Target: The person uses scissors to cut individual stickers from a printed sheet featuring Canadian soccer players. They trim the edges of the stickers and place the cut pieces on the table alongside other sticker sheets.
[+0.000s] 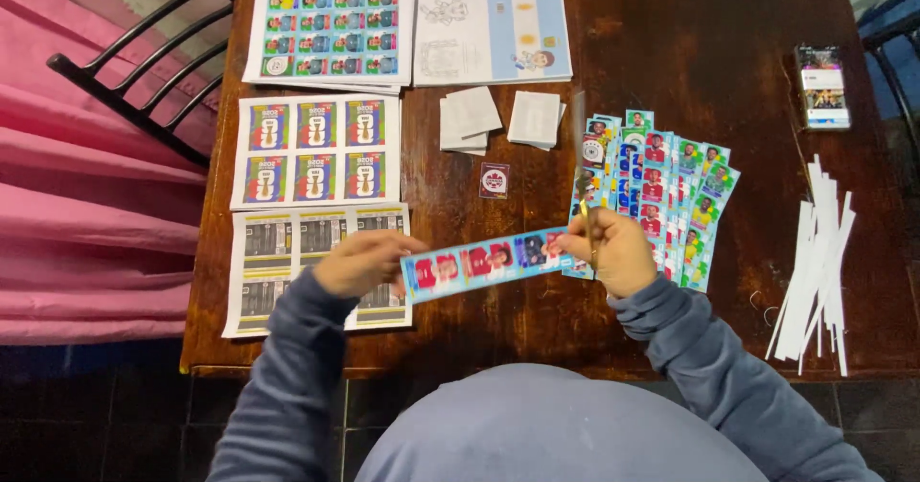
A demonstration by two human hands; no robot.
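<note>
a long strip of printed cards (484, 263) hangs level just above the near edge of the dark wooden table (613, 329), held at both ends. the left hand (362, 262) pinches its left end, fingers closed on the paper. the right hand (613, 249) meets the strip's right end with fingers curled shut around a thin yellowish tool (585, 221); what kind of tool it is cannot be told. just behind the right hand lie rows of cut colourful cards (661, 190), overlapping like a fan. a single small dark card (494, 181) sits behind the strip. two small stacks of white cards (500, 118) lie further back. under and beside the left hand are uncut printed sheets (314, 151). a heap of white paper trimmings (815, 271) lies well to the right, and a phone (823, 86) rests at the far right.
</note>
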